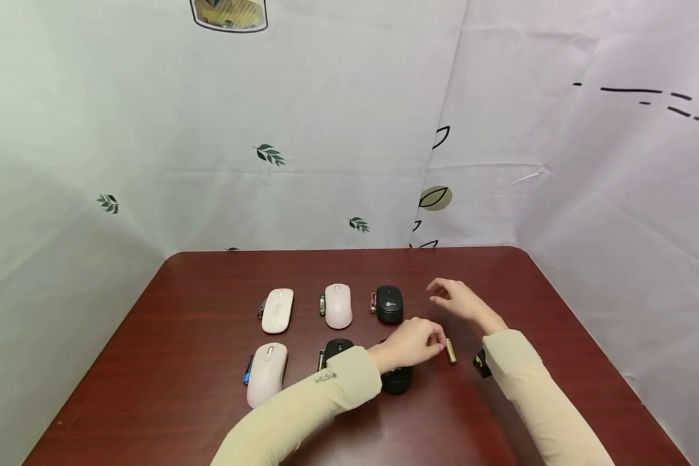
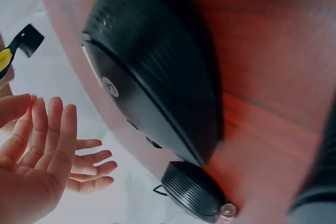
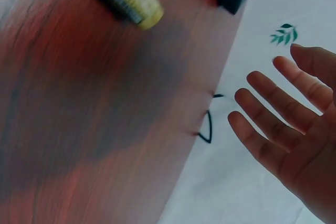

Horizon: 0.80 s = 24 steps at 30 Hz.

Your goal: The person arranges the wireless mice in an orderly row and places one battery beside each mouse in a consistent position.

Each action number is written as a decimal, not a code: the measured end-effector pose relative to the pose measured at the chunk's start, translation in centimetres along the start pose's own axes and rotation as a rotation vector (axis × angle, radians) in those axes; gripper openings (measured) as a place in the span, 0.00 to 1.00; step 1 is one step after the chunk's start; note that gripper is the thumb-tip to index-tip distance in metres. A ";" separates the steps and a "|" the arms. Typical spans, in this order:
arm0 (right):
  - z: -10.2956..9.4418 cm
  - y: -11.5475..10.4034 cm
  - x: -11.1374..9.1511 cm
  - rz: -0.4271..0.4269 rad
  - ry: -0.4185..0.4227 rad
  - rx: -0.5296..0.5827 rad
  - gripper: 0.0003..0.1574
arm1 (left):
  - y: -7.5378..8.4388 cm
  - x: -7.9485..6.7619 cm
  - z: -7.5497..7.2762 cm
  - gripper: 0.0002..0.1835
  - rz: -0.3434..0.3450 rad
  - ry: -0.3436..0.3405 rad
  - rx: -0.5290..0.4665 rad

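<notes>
My left hand [image 1: 415, 341] reaches over the front right black mouse [image 1: 397, 380], partly hiding it. In the left wrist view, this hand [image 2: 39, 156] has its thumb tip close to the index fingertip and the other fingers nearly straight, with nothing visible in them. A gold battery [image 1: 451, 351] lies on the table just right of the left hand's fingertips. My right hand [image 1: 457, 300] hovers farther back, right of the rear black mouse [image 1: 389, 304]. Its fingers [image 3: 268, 124] are spread and relaxed, holding nothing.
White mice [image 1: 277, 310] and black ones stand in two rows on the dark red table [image 1: 210, 278], with small batteries [image 1: 322, 305] against their left sides. My left sleeve [image 1: 326, 395] covers part of the middle front black mouse [image 1: 338, 347]. A patterned white sheet [image 1: 326, 129] hangs behind.
</notes>
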State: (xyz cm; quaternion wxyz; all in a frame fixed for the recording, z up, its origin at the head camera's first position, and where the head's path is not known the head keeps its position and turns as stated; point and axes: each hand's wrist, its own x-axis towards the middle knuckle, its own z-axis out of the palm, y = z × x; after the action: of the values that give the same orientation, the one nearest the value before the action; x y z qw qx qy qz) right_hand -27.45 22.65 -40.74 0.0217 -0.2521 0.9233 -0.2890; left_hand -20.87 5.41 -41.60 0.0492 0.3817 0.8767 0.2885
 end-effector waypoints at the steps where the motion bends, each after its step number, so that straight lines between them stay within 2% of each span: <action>1: -0.1 0.2 0.0 0.008 0.003 -0.004 0.12 | 0.1 0.4 0.2 0.04 0.004 -0.010 0.053; 3: -0.2 0.6 0.0 0.009 0.003 -0.014 0.12 | 0.4 1.0 0.4 0.03 0.006 -0.006 0.141; 9: -0.7 2.0 0.1 0.019 0.017 -0.041 0.13 | 1.2 2.6 1.1 0.03 -0.046 0.112 0.329; 11: -0.9 2.6 0.1 0.025 0.023 -0.067 0.12 | 1.5 2.9 1.5 0.03 -0.068 0.103 0.363; 13: -1.2 3.2 0.0 0.034 0.025 -0.086 0.12 | 1.7 3.2 2.0 0.05 -0.089 0.056 0.387; 15: -1.3 3.7 -0.1 0.035 0.019 -0.096 0.12 | 1.9 3.2 2.5 0.09 -0.108 -0.020 0.411; 21: -1.2 4.7 -0.1 0.053 0.005 -0.107 0.12 | 2.7 3.2 3.4 0.31 -0.173 -0.323 0.449; 24: -1.0 5.0 -0.2 0.063 0.008 -0.116 0.12 | 3.4 3.2 3.7 0.34 -0.232 -0.394 0.461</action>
State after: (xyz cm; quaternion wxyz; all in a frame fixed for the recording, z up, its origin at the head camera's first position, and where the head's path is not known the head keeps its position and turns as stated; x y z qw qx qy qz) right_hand -29.71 26.80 -42.67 0.0124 -0.2225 0.9461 -0.2351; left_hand -19.82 11.21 -42.39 0.1626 0.3288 0.9303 -0.0048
